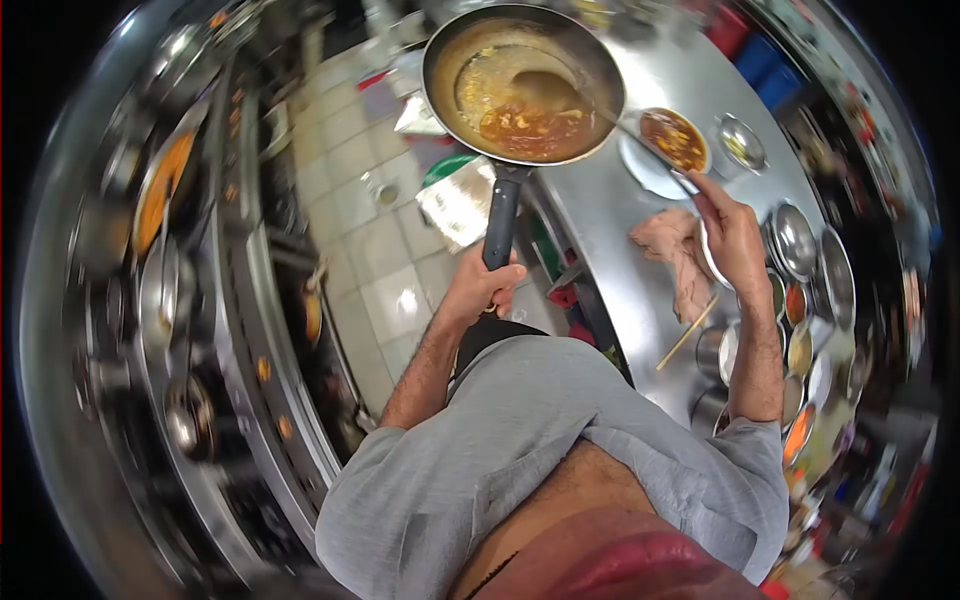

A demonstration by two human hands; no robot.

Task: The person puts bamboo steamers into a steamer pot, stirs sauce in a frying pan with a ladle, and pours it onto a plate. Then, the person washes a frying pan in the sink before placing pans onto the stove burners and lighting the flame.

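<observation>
Pan [522, 28] near steel counter [606, 222], tiled floor [345, 200]

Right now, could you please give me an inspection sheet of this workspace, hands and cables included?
Surface: shiny metal counter, with a crumpled pinkish cloth and thin stick on it.
Job's things: pan holding reddish-brown sauce; ladle dipped into it; filled white dish on the counter.
Clutter: metal bowls and small containers crowded together.
Hands: left hand grips the pan's handle; right hand holds the ladle.
Cables: nothing seen.
Surroundings: tiled floor; blurred cookware at left.
</observation>
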